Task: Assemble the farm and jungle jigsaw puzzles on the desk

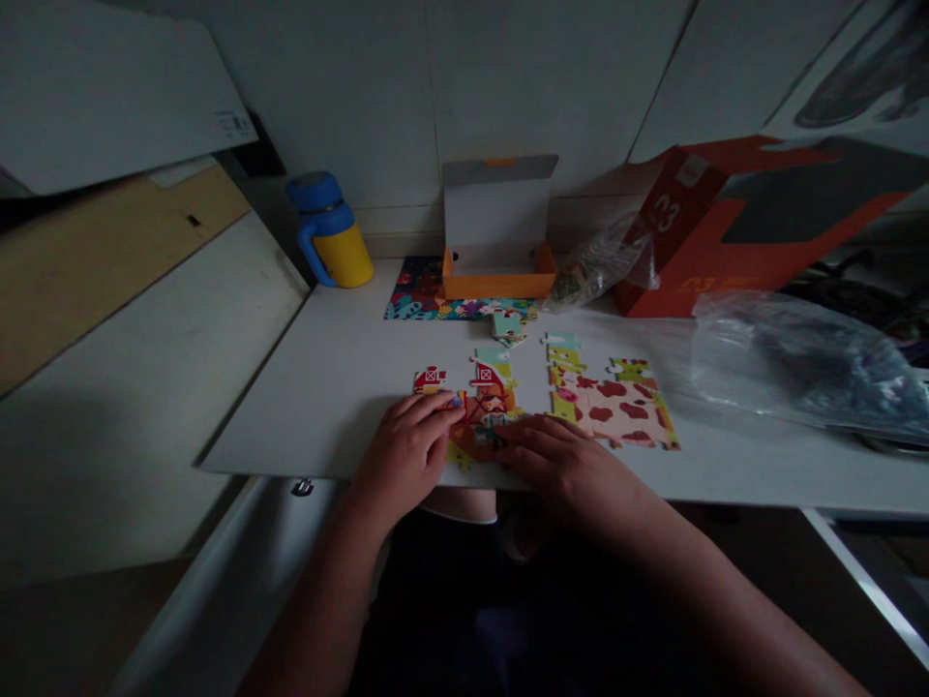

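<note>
My left hand (410, 450) rests on the white table (341, 368) near its front edge, fingers curled and fingertips pressing on a cluster of joined puzzle pieces (488, 402) with a red barn picture. My right hand (558, 460) lies flat beside it, fingers stretched left onto the lower edge of the same cluster. A small loose barn piece (430, 378) sits just above my left fingers. To the right lies a joined section with a spotted cow (614, 405). A few loose pieces (508, 327) lie further back.
An open orange box (497, 261) stands on a finished colourful puzzle (413, 295) at the back. A blue and yellow bottle (330, 232) is at back left. A large orange carton (726, 227) and clear plastic bags (791, 368) fill the right side.
</note>
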The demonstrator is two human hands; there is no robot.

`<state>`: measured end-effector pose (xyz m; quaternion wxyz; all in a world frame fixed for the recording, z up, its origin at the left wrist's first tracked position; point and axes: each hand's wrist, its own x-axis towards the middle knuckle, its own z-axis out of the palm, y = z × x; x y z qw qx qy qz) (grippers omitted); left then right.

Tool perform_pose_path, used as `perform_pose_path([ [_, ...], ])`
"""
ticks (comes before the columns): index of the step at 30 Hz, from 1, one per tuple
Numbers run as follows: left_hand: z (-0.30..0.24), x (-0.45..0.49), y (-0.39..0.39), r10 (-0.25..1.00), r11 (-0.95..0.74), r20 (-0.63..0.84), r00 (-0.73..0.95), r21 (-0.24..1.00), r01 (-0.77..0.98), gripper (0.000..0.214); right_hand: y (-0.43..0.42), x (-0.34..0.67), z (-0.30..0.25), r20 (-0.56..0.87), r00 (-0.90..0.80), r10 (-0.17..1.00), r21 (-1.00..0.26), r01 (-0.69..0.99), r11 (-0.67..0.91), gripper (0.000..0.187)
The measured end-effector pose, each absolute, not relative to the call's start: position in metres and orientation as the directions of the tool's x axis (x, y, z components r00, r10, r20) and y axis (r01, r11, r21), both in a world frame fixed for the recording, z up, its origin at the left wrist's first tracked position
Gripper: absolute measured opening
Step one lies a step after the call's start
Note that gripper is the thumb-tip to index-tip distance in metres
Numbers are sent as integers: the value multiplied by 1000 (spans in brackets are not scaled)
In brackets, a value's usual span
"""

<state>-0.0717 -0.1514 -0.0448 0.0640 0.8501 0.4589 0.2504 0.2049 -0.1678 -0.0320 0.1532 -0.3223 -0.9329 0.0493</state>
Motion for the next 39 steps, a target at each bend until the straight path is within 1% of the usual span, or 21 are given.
perform_pose_path([
  [3, -44, -71, -152, 815, -566, 368, 449, 338, 752, 37, -168, 202, -31, 264, -736, 624, -190, 594, 781, 40],
  [7, -43, -70, -153, 816, -566, 362, 451, 338, 752, 35, -167, 199, -26, 263, -727, 634, -219, 595, 773, 35],
  [11, -42, -69, -154, 819, -560, 360, 447, 331, 759, 34, -165, 195, -19, 221, -732, 645, -236, 601, 763, 35],
  [13, -42, -69, -154, 819, -561, 361, 447, 333, 758, 35, -164, 192, -15, 197, -732, 652, -243, 608, 756, 32],
  [16, -43, -70, -153, 814, -566, 370, 447, 333, 754, 35, -156, 191, -8, 188, -759, 623, -245, 578, 778, 21],
  [17, -43, -70, -153, 812, -568, 374, 447, 332, 753, 35, -151, 192, -6, 193, -762, 618, -241, 573, 783, 19],
  [19, -44, -71, -153, 809, -572, 379, 450, 331, 750, 33, -133, 195, 0, 224, -732, 643, -233, 600, 765, 17],
  [22, -46, -72, -153, 806, -574, 385, 449, 325, 752, 30, -91, 205, 6, 303, -600, 741, -204, 719, 665, 21],
  [25, -46, -72, -153, 808, -571, 383, 447, 321, 756, 30, -41, 218, 5, 341, -514, 787, -192, 781, 594, 25],
  [30, -46, -72, -154, 804, -574, 397, 444, 319, 755, 33, 11, 228, -11, 349, -490, 799, -277, 760, 588, 38],
  [34, -47, -72, -154, 799, -577, 409, 441, 314, 754, 34, 15, 228, -24, 337, -452, 826, -342, 758, 555, 33],
  [36, -47, -72, -154, 799, -576, 407, 442, 311, 756, 34, 13, 228, -28, 343, -459, 820, -358, 743, 566, 31],
  [39, -48, -72, -153, 803, -572, 399, 443, 309, 760, 35, 11, 229, -31, 371, -462, 805, -381, 715, 586, 35],
])
